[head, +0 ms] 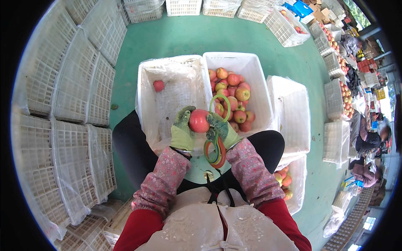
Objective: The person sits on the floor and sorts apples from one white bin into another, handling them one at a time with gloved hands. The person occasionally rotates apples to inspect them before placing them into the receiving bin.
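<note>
My left hand (182, 130), in a pale green glove with a darker coated palm, holds a glossy red apple (198, 121) above the near end of a plastic-lined white crate (177, 100). My right hand (221, 127), gloved alike, touches the apple's right side and grips a bunch of coloured plastic sizing rings (222, 153). One green ring (218, 95) stands up beyond the fingers; the others hang below them. A single red apple (158, 85) lies in the left crate. Many red and yellow apples (233, 91) fill part of the white crate (257, 72) beside it.
Another lined white crate (292, 116) stands at the right, with a crate of apples (285, 182) nearer me. Stacked crates (75, 84) wall the left side; more (183, 8) line the far side. People (370, 138) sit among apple crates (336, 98) at far right.
</note>
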`<state>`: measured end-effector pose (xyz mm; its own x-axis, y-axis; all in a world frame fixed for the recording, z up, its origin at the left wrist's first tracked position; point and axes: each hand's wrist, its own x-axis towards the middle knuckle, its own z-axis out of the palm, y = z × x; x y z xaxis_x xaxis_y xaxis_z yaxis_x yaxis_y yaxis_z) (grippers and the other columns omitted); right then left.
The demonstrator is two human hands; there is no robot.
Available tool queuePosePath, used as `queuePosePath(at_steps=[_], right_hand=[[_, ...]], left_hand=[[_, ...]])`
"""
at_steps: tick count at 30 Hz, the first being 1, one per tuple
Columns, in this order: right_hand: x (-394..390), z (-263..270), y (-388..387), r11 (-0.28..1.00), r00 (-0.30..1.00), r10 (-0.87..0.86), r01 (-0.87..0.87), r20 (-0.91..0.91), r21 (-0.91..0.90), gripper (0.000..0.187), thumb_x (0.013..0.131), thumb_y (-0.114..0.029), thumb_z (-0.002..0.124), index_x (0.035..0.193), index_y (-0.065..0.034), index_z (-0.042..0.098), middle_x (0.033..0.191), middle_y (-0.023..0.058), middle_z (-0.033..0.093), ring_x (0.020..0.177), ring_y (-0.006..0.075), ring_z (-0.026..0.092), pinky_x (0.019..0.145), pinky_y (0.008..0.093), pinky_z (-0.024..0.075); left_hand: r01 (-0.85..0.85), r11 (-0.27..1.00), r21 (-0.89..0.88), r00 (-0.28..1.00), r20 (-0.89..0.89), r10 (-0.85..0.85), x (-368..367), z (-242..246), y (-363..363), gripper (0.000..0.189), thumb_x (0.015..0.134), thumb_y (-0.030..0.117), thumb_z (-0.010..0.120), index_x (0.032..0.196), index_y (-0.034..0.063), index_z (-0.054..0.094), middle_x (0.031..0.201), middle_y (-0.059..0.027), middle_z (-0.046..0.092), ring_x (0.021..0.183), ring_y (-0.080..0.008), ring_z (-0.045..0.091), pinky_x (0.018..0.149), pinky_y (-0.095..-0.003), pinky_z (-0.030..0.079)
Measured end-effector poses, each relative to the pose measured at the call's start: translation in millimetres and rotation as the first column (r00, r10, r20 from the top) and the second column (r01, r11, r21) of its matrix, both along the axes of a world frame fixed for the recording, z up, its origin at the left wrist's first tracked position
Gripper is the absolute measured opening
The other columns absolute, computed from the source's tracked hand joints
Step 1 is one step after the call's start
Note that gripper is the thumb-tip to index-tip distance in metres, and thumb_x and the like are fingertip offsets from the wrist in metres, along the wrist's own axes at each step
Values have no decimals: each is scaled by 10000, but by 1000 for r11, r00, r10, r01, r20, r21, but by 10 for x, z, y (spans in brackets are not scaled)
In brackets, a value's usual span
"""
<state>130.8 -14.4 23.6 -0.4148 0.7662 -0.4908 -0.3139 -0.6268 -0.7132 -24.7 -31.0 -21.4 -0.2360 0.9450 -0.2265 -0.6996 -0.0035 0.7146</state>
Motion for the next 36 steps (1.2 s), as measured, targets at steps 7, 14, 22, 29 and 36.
queuePosePath(at_steps=[7,14,22,29,36], right_hand=[[65,-329,-38,968,968,-144,94,-208,-233,299,957,-448,659,1025,-160,614,748,0,575,610,144,540,529,295,435],[165,-498,3,961,927,-166,76,-336,-266,340,966,-487,629,1053,-159,608,806,20,610,697,162,574,617,324,481],[201,-273,-39,946,841,-245,98,-483,-308,522,955,-333,664,1378,-67,514,1231,129,628,1110,219,623,955,376,531],[273,-219,-81,997,871,-71,82,-487,2,862,818,-432,778,1470,-16,395,1411,157,519,1274,268,546,1092,404,454],[364,56,-7,986,958,-40,83,-285,142,886,776,-323,818,1491,-32,384,1420,120,520,1294,240,527,1097,377,434]], left_hand=[[-74,996,-43,996,-48,72,38,82,119,308,924,-44,583,1229,-1,605,1181,-100,650,1045,-187,628,960,-325,516],[-35,999,-35,988,-151,30,85,202,166,354,950,84,636,1280,-19,560,1256,-108,603,1059,-190,614,954,-330,510],[212,970,115,659,-750,-55,282,322,23,979,677,277,908,1452,-27,393,1392,-187,533,1255,-299,550,1071,-408,441],[143,966,214,885,-464,-28,373,562,49,663,910,318,720,1408,-28,453,1292,-186,611,1177,-253,601,1038,-390,470],[167,986,18,963,-217,-159,190,353,256,341,1028,131,543,1328,-29,528,1183,-145,646,1083,-224,631,978,-345,510]])
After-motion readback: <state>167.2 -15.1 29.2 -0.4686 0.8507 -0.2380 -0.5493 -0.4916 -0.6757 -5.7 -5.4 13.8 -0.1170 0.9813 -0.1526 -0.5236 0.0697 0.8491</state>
